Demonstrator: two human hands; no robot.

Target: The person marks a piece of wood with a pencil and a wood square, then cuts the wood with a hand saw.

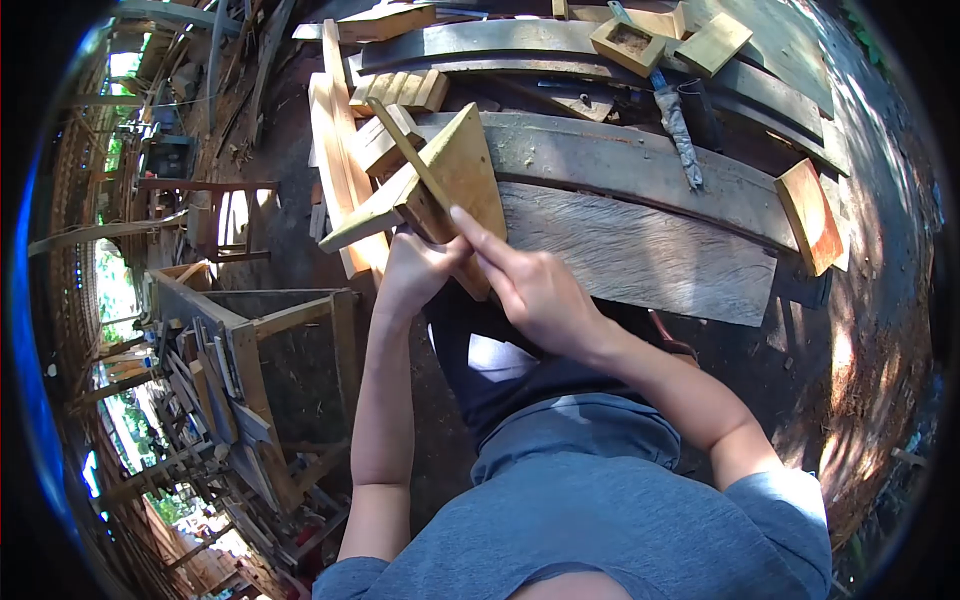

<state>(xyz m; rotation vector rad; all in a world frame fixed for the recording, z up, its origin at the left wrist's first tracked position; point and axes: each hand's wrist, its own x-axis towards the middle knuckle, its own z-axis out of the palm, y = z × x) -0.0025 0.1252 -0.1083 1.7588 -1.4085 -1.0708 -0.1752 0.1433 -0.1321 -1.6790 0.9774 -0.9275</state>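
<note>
Gripping a wooden piece (455,175) from below, the left hand (415,270) is closed round its lower end, while the right hand (535,290) lays fingers on it and steadies a thin stick (405,145) running toward 11 o'clock. This looks like fitting; next needs firm alignment. Planks (640,250) lie at 2 o'clock.
</note>
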